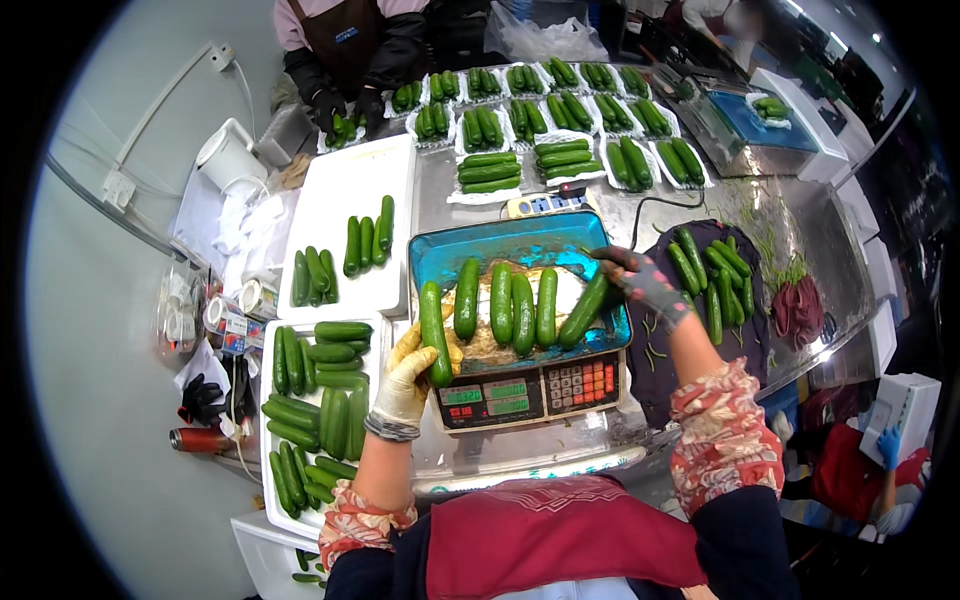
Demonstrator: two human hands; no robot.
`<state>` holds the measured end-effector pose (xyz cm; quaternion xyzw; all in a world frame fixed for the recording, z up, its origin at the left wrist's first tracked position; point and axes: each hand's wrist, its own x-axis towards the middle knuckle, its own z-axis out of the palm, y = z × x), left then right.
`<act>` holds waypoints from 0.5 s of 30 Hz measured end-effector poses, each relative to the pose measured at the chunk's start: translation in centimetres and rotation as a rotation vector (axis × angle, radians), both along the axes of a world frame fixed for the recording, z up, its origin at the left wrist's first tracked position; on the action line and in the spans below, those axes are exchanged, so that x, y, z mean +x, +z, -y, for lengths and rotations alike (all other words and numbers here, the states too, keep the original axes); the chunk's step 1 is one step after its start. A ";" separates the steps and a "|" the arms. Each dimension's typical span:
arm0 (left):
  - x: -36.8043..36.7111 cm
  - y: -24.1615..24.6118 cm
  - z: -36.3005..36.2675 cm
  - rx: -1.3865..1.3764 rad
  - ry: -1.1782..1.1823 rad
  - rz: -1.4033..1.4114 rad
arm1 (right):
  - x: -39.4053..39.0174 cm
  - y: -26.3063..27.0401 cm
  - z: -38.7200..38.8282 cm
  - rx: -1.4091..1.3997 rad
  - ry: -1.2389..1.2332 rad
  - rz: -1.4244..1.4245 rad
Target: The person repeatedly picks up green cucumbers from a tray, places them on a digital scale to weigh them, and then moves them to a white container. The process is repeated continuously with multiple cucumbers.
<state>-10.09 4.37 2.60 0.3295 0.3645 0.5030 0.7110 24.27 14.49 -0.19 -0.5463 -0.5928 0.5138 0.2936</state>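
Note:
My left hand (409, 375), in a cream-coloured glove, grips a cucumber (433, 322) over the left edge of the digital scale's blue pan (517, 232). At the pan's right side my right hand (645, 281), in a dark, stained glove, has hold of the upper end of a tilted cucumber (583, 311). Part of that end is hidden by the fingers. Between my hands several more cucumbers (523, 311) lie side by side on the worn pan. Below it, the scale's front panel (529, 397) shows lit displays and a keypad.
White foam boxes (322, 180) bearing cucumbers stand left. Behind the scale are rows of cucumbers (491, 174) on net-wrapped trays, and a power strip (551, 202). More cucumbers (720, 277) lie on dark cloth at right. A co-worker's gloved hands (349, 109) handle cucumbers at far left.

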 end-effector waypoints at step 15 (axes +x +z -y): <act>10.2 -1.0 5.2 0.308 -0.552 -0.611 | -3.3 -1.7 16.9 -0.123 -0.029 -0.504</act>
